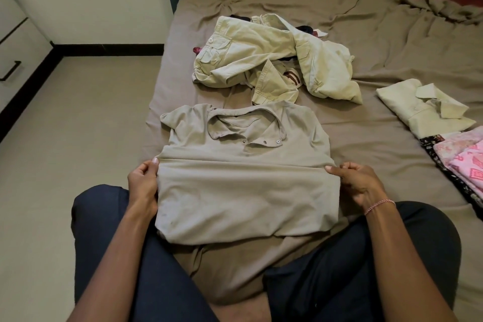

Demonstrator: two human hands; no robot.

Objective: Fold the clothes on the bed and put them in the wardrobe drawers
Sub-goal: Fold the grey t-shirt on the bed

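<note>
Head view is given over to a beige polo shirt [243,191], which is laid collar-up on the brown bed sheet [379,42], directly in front of the crossed, dark-trousered legs [326,269] of the seated person. Its lower half is doubled up over the chest, so that a straight edge is formed just below the snap placket. The left end of that edge is pinched between thumb and curled fingers of the left hand [142,183]; the right end is pinched in the same way by the right hand [358,181], on whose wrist a thin pink thread band [379,205] is worn. Beyond the collar, an unfolded heap of pale khaki garments [274,60] is seen on the sheet, with darker pieces partly hidden beneath it. Well apart, toward the right edge of the bed, a folded pale shirt [423,110] is set, and just beside it a stack of pink patterned fabrics [465,162]. At the far left, white drawers [18,42] with a dark handle are visible above the tiled floor [78,112].
</note>
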